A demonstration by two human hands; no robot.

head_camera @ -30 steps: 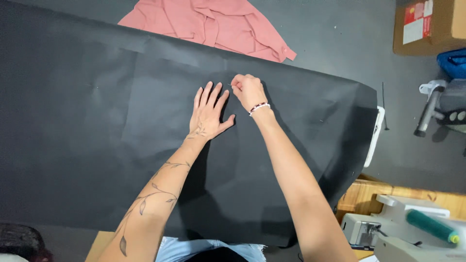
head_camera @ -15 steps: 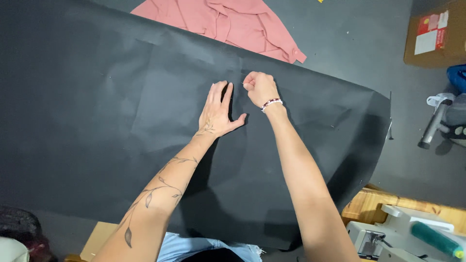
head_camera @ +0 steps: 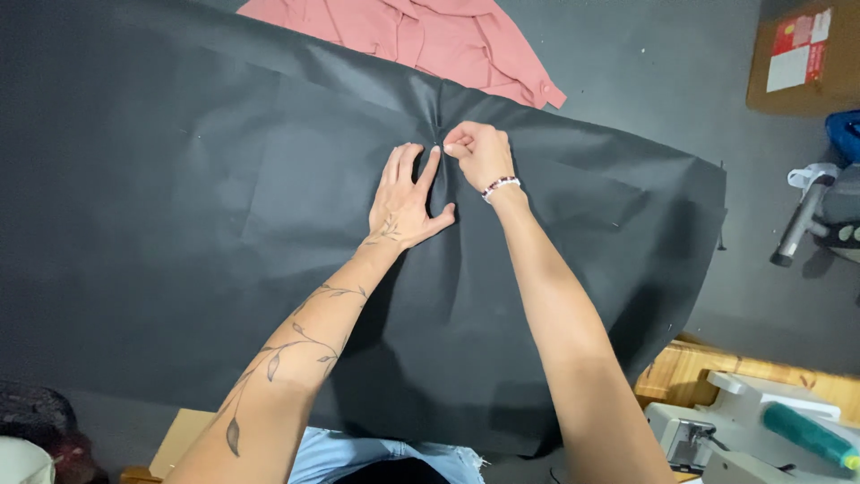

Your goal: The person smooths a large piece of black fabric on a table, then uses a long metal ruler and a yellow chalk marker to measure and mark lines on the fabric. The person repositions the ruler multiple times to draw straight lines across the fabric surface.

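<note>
A large sheet of black fabric (head_camera: 224, 206) is spread over the table. My left hand (head_camera: 408, 202) lies flat on it, fingers apart, pressing the cloth down. Just to its right, my right hand (head_camera: 479, 157) is closed, pinching the black fabric near a small fold or crease that runs up toward the far edge. A beaded bracelet sits on my right wrist. A pink garment (head_camera: 421, 36) lies crumpled beyond the far edge of the black fabric.
A cardboard box (head_camera: 806, 54) stands at the top right. A grey tool (head_camera: 806, 215) lies at the right edge. A sewing machine with a teal thread spool (head_camera: 802, 435) sits at the bottom right beside a wooden surface (head_camera: 708, 376).
The view has shifted so both hands sit slightly lower and further right. My right hand has closed tighter on the fabric, gathering a crease; my left hand stays flat.
</note>
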